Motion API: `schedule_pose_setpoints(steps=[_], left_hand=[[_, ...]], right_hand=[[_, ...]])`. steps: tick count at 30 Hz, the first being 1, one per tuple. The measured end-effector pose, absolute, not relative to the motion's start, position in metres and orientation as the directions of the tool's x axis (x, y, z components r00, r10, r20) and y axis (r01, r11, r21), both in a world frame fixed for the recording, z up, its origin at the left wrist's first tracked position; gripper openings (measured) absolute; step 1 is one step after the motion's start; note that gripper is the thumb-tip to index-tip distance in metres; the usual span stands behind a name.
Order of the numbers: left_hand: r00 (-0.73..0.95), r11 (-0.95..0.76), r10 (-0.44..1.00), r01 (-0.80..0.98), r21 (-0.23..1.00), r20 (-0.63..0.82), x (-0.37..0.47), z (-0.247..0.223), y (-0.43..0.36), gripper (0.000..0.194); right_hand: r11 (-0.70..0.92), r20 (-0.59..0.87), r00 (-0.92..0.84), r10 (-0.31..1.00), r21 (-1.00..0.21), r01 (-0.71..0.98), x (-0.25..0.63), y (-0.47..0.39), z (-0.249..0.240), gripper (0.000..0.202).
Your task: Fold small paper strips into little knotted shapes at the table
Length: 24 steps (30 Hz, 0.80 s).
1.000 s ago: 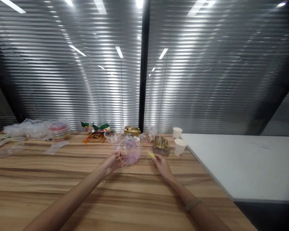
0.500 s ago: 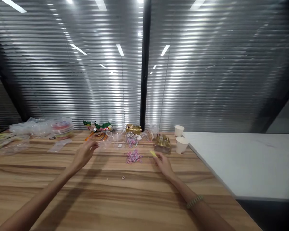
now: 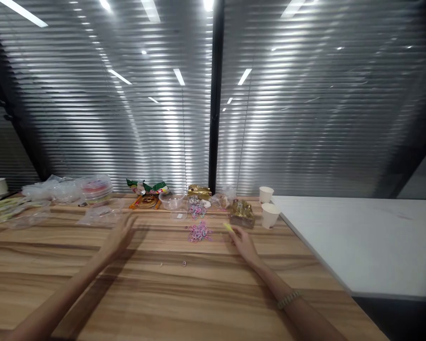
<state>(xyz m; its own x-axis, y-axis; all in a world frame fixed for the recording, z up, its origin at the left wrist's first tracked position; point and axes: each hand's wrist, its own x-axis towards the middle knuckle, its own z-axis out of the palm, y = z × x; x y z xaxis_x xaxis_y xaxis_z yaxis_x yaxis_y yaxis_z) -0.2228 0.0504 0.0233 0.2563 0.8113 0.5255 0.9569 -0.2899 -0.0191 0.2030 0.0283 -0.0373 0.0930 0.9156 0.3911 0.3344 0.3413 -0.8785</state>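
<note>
My left hand (image 3: 118, 237) is above the wooden table, close to a clear plastic lid or bag (image 3: 104, 212); it is blurred, and its fingers look apart with nothing between them. My right hand (image 3: 244, 242) pinches a small yellow piece (image 3: 228, 227) just in front of an open gold wrapper box (image 3: 242, 214). Between the hands lies a pile of small pink and purple pieces (image 3: 199, 231), with a second pile (image 3: 197, 209) behind it. A clear bowl (image 3: 172, 201) stands left of that second pile.
Two paper cups (image 3: 270, 216) stand at the right edge of the table (image 3: 184, 303). Stacked lids (image 3: 96, 187) and plastic bags (image 3: 58, 188) lie at the back left. A green packet (image 3: 152, 187), a gold box (image 3: 199, 191) and a small clear lid (image 3: 179, 215) are near the middle.
My left hand has moved left, away from the clear bowl. A clear plastic piece that was by its fingers now lies on the left. My right hand has hardly moved.
</note>
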Motion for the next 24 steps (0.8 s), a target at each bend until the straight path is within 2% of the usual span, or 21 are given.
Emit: schedule_pose_setpoints(steps=[3,6,9,14,18,21,24], left_hand=[[0.437,-0.514,0.798,0.853,0.090,0.414,-0.166,0.013,0.040,0.028],[0.473,-0.583,0.795,0.770,0.260,0.381,-0.105,0.012,0.030,0.027],[0.481,-0.613,0.782,0.706,0.354,0.397,-0.057,0.014,0.028,0.020],[0.426,-0.561,0.820,0.731,0.388,0.382,-0.025,0.011,0.037,0.009],[0.388,-0.545,0.828,0.727,0.418,0.405,-0.025,0.005,0.038,0.013],[0.287,-0.528,0.840,0.634,0.566,0.461,-0.026,0.000,0.028,0.015],[0.165,-0.429,0.900,0.505,0.749,0.404,-0.024,-0.007,0.013,0.020]], right_hand=[[0.339,0.388,0.091,0.917,-0.880,0.332,0.204,0.030,-0.040,0.052],[0.343,0.392,0.088,0.916,-0.878,0.333,0.204,0.031,-0.042,0.052],[0.363,0.410,0.078,0.909,-0.870,0.335,0.204,0.029,-0.042,0.051],[0.379,0.424,0.062,0.903,-0.859,0.345,0.202,0.029,-0.042,0.051],[0.375,0.433,0.074,0.898,-0.843,0.386,0.202,0.031,-0.044,0.048],[0.401,0.477,0.089,0.874,-0.813,0.422,0.203,0.033,-0.046,0.044],[0.442,0.515,0.064,0.855,-0.787,0.431,0.203,0.033,-0.047,0.040]])
